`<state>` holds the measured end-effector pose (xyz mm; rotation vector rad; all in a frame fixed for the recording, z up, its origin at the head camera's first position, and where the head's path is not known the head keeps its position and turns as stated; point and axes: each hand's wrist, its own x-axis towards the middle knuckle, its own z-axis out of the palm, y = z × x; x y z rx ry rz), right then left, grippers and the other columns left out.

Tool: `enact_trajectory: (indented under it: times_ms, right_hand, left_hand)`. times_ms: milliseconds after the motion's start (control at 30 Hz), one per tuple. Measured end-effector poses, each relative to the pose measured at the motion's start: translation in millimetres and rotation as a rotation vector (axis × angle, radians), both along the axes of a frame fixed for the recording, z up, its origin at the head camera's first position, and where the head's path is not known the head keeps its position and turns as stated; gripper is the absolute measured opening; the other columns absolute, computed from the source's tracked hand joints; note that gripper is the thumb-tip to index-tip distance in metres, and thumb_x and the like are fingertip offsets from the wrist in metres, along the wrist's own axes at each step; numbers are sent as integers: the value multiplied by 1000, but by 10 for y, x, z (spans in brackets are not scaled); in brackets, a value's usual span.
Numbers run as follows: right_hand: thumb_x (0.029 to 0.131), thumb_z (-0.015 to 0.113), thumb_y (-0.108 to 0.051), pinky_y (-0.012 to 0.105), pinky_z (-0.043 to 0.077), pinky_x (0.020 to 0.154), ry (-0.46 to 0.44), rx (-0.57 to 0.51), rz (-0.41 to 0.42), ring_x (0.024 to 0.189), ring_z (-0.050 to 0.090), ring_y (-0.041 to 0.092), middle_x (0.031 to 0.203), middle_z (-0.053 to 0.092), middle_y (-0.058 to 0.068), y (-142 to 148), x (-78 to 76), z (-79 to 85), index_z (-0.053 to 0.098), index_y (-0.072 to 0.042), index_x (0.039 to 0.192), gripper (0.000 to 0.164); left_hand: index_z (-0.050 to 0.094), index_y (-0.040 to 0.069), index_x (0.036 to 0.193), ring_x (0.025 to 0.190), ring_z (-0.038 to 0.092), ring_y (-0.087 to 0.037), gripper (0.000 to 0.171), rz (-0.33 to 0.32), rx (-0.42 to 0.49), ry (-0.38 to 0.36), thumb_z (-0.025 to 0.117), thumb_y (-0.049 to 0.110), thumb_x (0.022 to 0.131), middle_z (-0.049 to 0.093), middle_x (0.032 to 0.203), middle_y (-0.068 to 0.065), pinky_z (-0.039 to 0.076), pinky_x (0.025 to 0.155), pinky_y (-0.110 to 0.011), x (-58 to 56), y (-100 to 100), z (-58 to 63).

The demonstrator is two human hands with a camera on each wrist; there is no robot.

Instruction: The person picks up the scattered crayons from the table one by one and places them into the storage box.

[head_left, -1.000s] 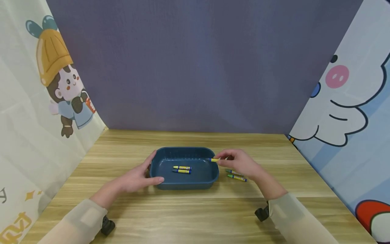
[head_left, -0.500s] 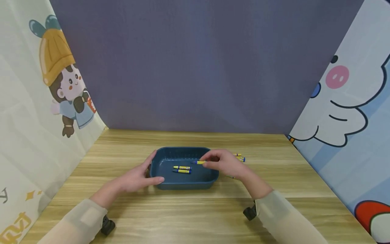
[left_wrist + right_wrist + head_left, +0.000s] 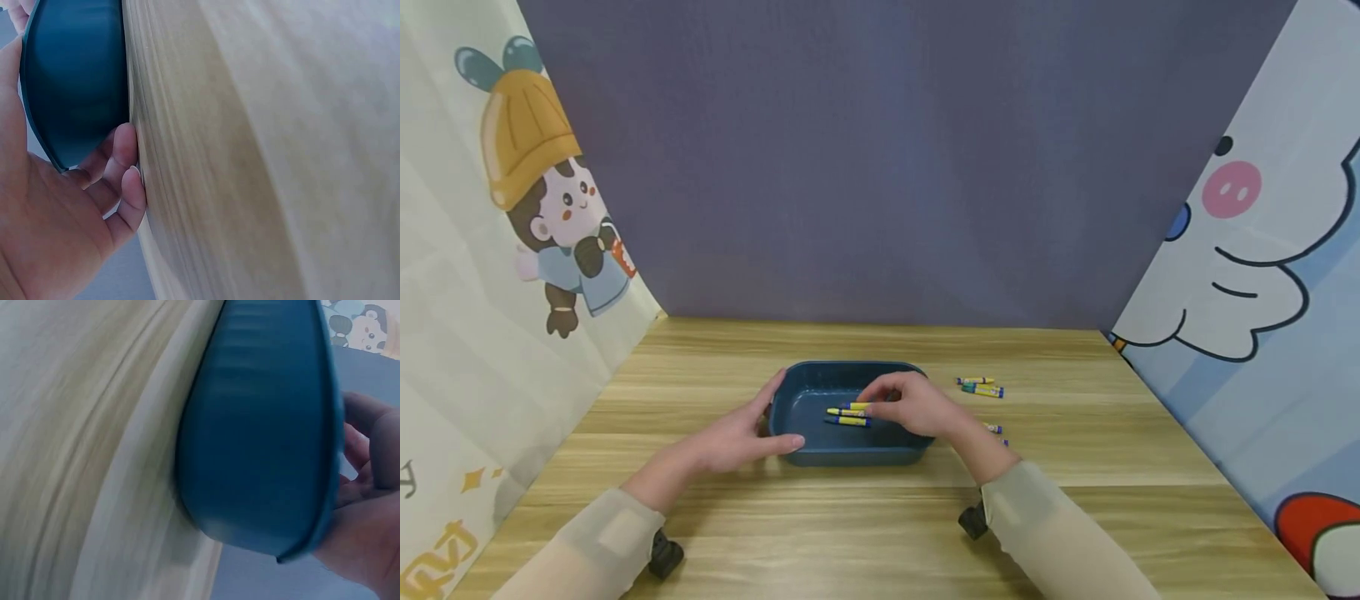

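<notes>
Crayon (image 3: 855, 406), yellow-wrapped, is pinched by the right hand (image 3: 910, 405) just beside two paired crayons (image 3: 847, 422) in a blue tray (image 3: 850, 457), gripped by the left hand (image 3: 736, 437) about midway between side edges of the counter (image 3: 820, 533), and should be laid flat, parallel, before release.

Left forearm (image 3: 587, 542) sleeved, slanting in from lower left, left hand (image 3: 737, 436) with thumb stretched wide of the fingers, outer fingers bent in left wrist view, right forearm (image 3: 1060, 533) sleeved, angled inward, right hand (image 3: 917, 406) with thumb and fingers pinched together.
</notes>
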<state>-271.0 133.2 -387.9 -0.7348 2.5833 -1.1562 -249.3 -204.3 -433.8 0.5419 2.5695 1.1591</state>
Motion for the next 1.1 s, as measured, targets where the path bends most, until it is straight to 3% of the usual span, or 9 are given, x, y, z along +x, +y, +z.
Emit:
enact_trajectory:
  times_ms: [433, 667, 1100]
  right_hand:
    - [106, 74, -20, 32, 49, 75, -40, 54, -107, 86, 64, 13, 99, 75, -1, -223, -218, -158, 82, -16, 118, 15]
    - [105, 76, -21, 35, 53, 83, -40, 127, -165, 92, 64, 13, 104, 77, -2, -248, -265, -235, 84, -17, 116, 14]
    - [107, 73, -19, 42, 57, 94, 2, 227, -172, 105, 71, 19, 117, 80, 2, -299, -317, -312, 85, -17, 119, 17]
  left_hand:
    - [-7, 29, 178, 138, 64, -37, 121, 5, -10, -4, 79, 58, 98, 50, 163, -32, 51, 111, -55, 1, 29, 29]
    - [-8, 32, 178, 141, 61, -39, 121, 5, -20, -12, 78, 60, 98, 45, 167, -33, 52, 111, -56, 8, 31, 31]
    - [-7, 32, 178, 140, 62, -40, 120, 14, -25, 3, 79, 59, 98, 42, 168, -35, 53, 108, -54, 36, 19, 49]
